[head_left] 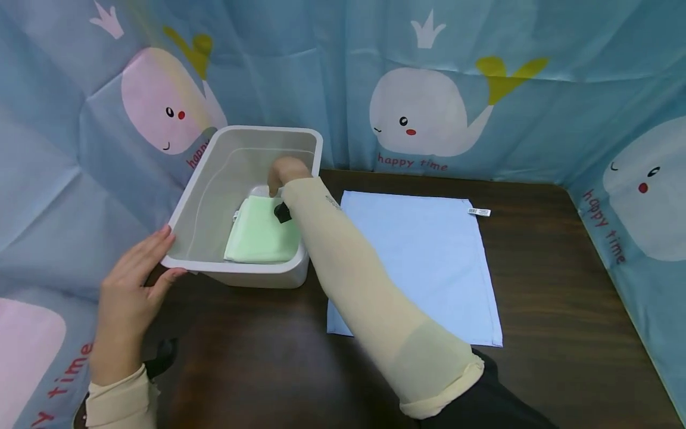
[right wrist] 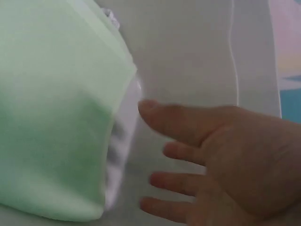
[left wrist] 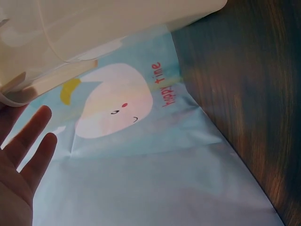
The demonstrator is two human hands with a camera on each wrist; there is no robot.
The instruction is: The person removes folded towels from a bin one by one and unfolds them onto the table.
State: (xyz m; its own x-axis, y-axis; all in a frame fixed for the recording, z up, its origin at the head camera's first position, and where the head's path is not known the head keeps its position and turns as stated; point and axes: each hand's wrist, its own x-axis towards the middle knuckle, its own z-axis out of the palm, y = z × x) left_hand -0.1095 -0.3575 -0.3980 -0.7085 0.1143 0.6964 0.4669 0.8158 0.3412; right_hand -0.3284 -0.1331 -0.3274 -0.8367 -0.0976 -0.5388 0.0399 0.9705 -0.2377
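Observation:
A light grey plastic bin [head_left: 270, 268] stands at the back left of the table, and a folded light green cloth [head_left: 262, 232] lies inside it. With fairly straight fingers, my left hand [head_left: 131, 292] touches the bin's near left corner. My right hand [head_left: 286, 171] reaches down into the bin beyond the cloth. In the right wrist view, this right hand [right wrist: 235, 165] has its fingers extended beside the green cloth [right wrist: 51, 108], with nothing between them. Something whitish [right wrist: 123, 132] shows under the cloth's edge; its kind is unclear.
A light blue cloth [head_left: 429, 256] lies spread flat on the dark wooden table [head_left: 241, 357], partly covered by my right sleeve [head_left: 364, 280]. It has a white tag [head_left: 479, 212]. A blue curtain [head_left: 332, 71] with printed whales surrounds the table's back and sides.

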